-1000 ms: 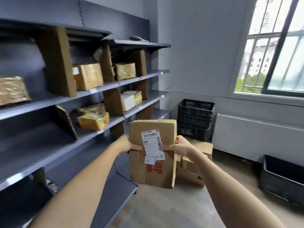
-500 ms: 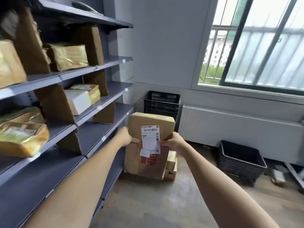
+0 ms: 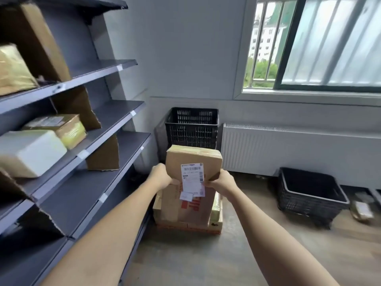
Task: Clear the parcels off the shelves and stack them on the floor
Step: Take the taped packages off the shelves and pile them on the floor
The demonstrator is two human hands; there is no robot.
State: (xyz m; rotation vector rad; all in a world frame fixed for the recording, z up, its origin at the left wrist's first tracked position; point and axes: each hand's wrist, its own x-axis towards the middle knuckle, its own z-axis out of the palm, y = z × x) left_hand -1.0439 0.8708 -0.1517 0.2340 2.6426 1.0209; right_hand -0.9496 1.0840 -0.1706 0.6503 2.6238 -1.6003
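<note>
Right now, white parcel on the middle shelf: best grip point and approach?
Take the white parcel across its two short ends with both hands, coming from the open aisle side of the shelf. It looks blocky and lies flat, and a brown parcel sits close behind, probably blocking a rear grip.

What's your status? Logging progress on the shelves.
Both hands, left and right, grip the box. Above floor stack. Path clear. Parcels remain shelved.
</note>
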